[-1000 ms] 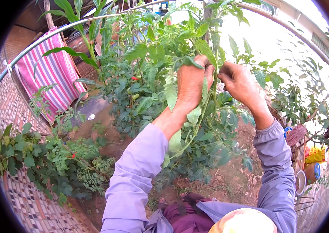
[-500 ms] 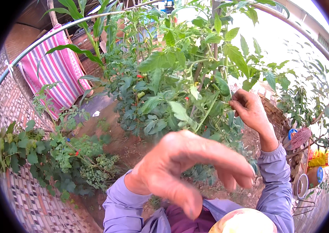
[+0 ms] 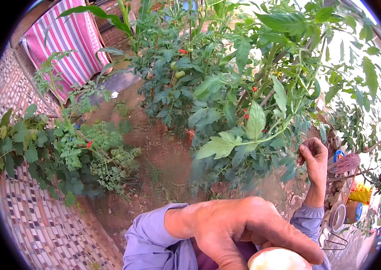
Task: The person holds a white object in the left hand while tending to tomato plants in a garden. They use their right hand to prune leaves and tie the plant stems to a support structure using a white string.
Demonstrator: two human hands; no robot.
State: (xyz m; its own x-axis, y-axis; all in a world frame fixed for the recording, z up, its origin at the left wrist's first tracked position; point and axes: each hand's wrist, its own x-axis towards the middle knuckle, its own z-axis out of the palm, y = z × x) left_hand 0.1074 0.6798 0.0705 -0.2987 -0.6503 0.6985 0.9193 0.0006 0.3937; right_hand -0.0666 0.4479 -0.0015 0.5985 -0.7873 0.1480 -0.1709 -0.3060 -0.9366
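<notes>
My left hand is close up at the lower middle, its back toward the view. Thumb and index finger stand apart, the other fingers curl under, and nothing shows in its grip. The thumb tip runs out of the picture. Over at the right, my right hand has thumb and fingers drawn together in a pinch beside the tomato plant; anything between them is too small to make out. A leafy shoot of that plant leans across in front of me. Green tomatoes hang further back.
Brown soil lies before the plants. Vines grow at left along a tiled surface. A striped pink cloth hangs behind them. On the right are a reddish bundle of bristles, a yellow bag and a round-topped metal stand.
My right hand has drawn down and outward from the plant's stem, still pinched. My left hand has come lower and nearer to me. The view has tilted downward.
</notes>
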